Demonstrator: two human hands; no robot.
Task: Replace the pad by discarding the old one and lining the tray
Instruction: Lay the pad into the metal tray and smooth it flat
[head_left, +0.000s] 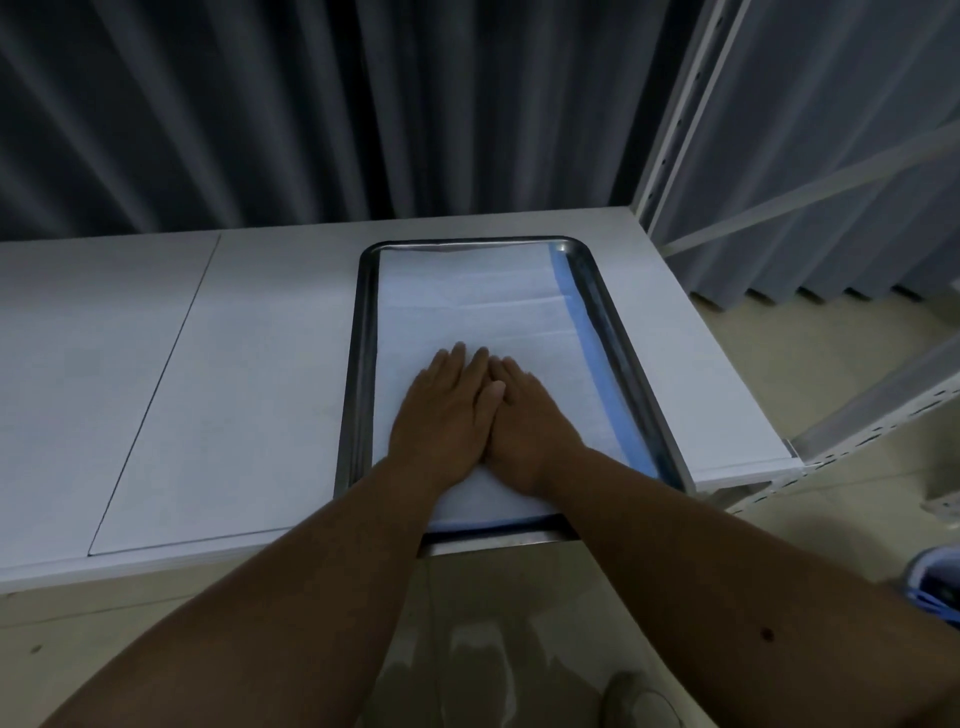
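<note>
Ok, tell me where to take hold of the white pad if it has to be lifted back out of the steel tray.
Pinch the pad at its near edge, coming from the front. That edge rides up over the tray rim nearest the person and sticks out a little, so fingers can likely get under it. Elsewhere it lies flat inside the rim. Both the left hand and right hand press flat on it now.

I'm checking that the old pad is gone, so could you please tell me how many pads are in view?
1. A white pad with a blue edge lies in the metal tray, under both flat hands. Another beneath it would be hidden.
</note>
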